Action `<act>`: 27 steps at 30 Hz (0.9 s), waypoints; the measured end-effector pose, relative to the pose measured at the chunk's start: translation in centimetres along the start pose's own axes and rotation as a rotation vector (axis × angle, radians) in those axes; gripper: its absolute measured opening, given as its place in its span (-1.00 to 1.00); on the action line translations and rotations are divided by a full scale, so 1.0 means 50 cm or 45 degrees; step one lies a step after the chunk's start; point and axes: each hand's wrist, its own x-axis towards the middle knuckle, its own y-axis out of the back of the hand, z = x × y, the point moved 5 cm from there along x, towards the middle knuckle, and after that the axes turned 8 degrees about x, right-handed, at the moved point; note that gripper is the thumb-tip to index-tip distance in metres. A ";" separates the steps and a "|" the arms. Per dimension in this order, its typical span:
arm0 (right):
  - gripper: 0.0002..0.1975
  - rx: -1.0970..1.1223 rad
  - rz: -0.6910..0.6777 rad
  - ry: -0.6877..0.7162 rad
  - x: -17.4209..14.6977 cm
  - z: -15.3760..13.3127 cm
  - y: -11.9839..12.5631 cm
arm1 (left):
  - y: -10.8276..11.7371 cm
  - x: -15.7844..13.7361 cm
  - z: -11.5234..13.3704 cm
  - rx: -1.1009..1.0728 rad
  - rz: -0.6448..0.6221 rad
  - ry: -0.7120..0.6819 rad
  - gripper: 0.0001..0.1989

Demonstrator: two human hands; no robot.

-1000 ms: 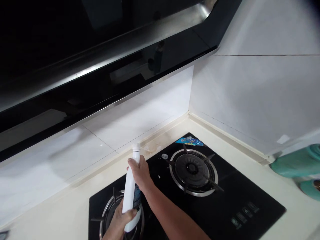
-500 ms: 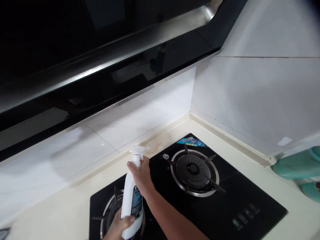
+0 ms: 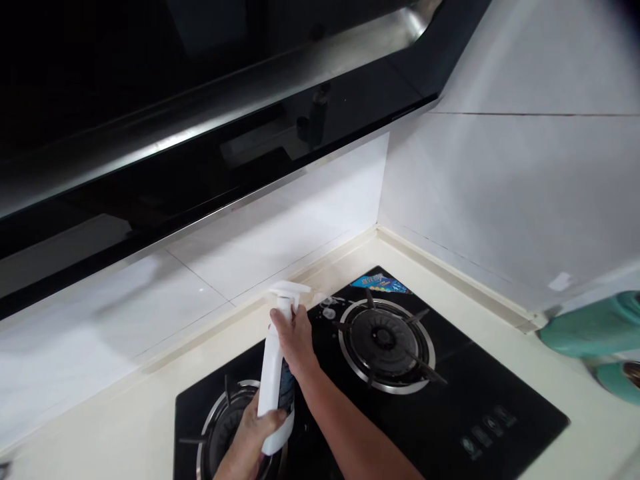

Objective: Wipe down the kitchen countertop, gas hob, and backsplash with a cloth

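From where I stand, the spraying looks barely begun: white foam (image 3: 329, 310) sits in a small patch by the back edge of the stove (image 3: 415, 437), just left of the right burner (image 3: 384, 339), and I can make out none farther toward the front right corner. How much of the surface is to be covered, I can't tell. The spray bottle (image 3: 273, 380) leans above the stove's left half, partly in front of the left burner (image 3: 220, 427), its head turned toward the foam. The right hand (image 3: 296, 339) is wrapped around the neck, up by the trigger, though I can't see whether the trigger is squeezed; the left hand (image 3: 250, 435) grasps the lower body. The bottle is smooth white plastic, long and narrow-necked, with a dark label on one side. Under it, the stove is a flat sheet of glossy black glass, with a blue sticker (image 3: 380, 283) at its back right corner and ringed burners of shiny metal around dull, dark centres with spiky supports. The cream counter (image 3: 100, 433) looks smooth and plain, while the dark hood (image 3: 150, 80) overhead is mirror-like, with a brushed metal band.
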 end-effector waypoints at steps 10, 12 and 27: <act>-0.33 -0.004 -0.180 -0.277 0.001 -0.015 -0.036 | 0.015 -0.002 0.002 0.287 0.348 -0.094 -0.41; -0.29 -0.006 -0.224 -0.311 0.000 -0.011 -0.044 | 0.025 -0.004 0.003 0.403 0.431 -0.102 -0.32; -0.49 0.003 -0.332 -0.445 -0.005 -0.034 -0.065 | 0.030 -0.027 0.013 0.526 0.550 -0.213 -0.39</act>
